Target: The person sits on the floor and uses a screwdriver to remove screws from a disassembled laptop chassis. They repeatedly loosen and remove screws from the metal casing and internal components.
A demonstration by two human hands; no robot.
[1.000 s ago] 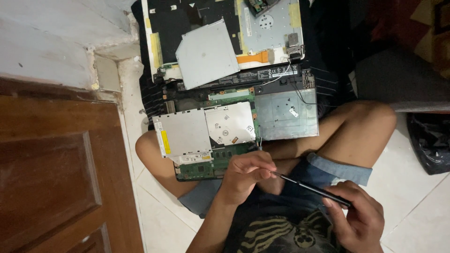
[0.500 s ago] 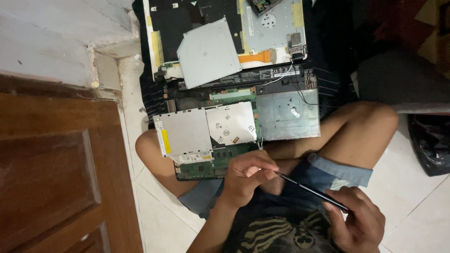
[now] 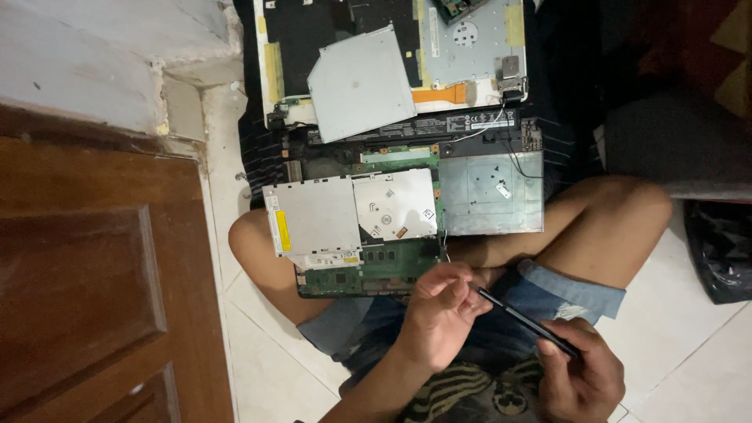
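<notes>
Hands share a thin black tool (image 3: 521,319) over the lap: left hand (image 3: 439,313) pinches its tip just below the open laptop (image 3: 407,227), right hand (image 3: 580,376) closes around its rear end.

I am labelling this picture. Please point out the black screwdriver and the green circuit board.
black screwdriver (image 3: 523,319), head view, middle of its dark shaft.
green circuit board (image 3: 376,270), head view, bare green part below the silver drive.
</notes>
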